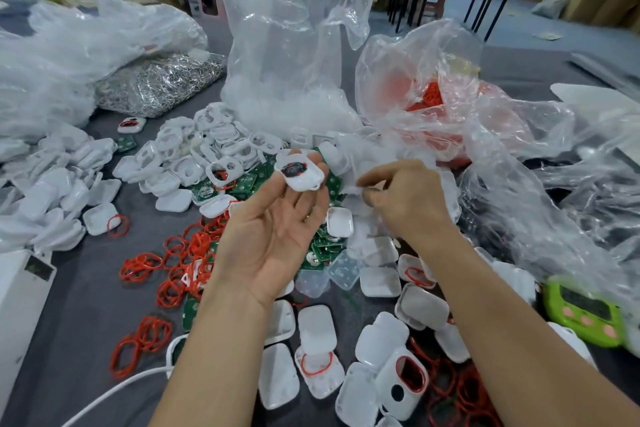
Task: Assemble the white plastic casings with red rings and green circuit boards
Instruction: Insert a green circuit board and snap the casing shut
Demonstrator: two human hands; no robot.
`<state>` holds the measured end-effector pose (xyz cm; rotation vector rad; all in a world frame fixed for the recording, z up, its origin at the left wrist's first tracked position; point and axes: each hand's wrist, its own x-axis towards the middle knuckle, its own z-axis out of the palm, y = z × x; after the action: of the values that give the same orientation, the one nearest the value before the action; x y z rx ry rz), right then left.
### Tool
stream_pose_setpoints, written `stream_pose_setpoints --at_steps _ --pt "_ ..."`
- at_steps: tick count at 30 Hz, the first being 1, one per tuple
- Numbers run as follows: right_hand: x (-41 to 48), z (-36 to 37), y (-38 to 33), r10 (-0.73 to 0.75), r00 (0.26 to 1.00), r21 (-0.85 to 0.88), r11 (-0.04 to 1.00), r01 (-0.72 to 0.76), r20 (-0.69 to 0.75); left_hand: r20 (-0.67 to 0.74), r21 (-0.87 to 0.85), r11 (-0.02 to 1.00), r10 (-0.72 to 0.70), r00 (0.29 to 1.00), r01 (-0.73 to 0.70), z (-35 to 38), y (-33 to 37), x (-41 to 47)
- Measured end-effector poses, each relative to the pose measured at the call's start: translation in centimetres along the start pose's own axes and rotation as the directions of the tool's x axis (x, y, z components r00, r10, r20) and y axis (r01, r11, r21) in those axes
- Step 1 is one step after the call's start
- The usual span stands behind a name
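My left hand is raised palm up above the table and holds a white casing at its fingertips; a red ring and a dark insert show in the casing's window. My right hand hovers just right of it, fingers curled, pinching something small and pale that I cannot make out. Loose white casings are heaped behind the hands. Red rings lie scattered at lower left. Green circuit boards lie under and between my hands.
Clear plastic bags stand behind the piles, one holding red parts. A bag of metal pieces lies at back left. A green timer sits at right. A white box and cable are at left.
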<state>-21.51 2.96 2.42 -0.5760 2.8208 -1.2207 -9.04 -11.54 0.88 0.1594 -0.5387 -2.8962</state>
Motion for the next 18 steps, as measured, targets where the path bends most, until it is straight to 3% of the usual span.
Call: stream_pose_setpoints --at_steps 3,7,14,18 --pt "-1.8 -1.3 0.8 0.044 0.996 0.221 0.975 -0.026 -0.080 -0.030 0.077 0.997 -0.026 0.999 0.028 0.1 -0.5 0.2" --pt "-4.9 -2.6 1.8 0.107 0.983 0.367 0.929 -0.046 -0.149 -0.045 0.192 0.979 -0.054 0.998 0.062 0.5 -1.4 0.3" --pt "-7.7 -3.3 3.1 0.130 0.978 0.345 0.936 -0.066 -0.166 -0.067 0.323 0.939 -0.105 0.992 0.121 1.0 -2.4 0.0" --pt "-8.4 -3.7 2.9 0.026 0.987 0.157 0.988 -0.001 -0.161 -0.068 0.363 0.921 -0.124 0.990 0.140 1.1 -3.0 0.0"
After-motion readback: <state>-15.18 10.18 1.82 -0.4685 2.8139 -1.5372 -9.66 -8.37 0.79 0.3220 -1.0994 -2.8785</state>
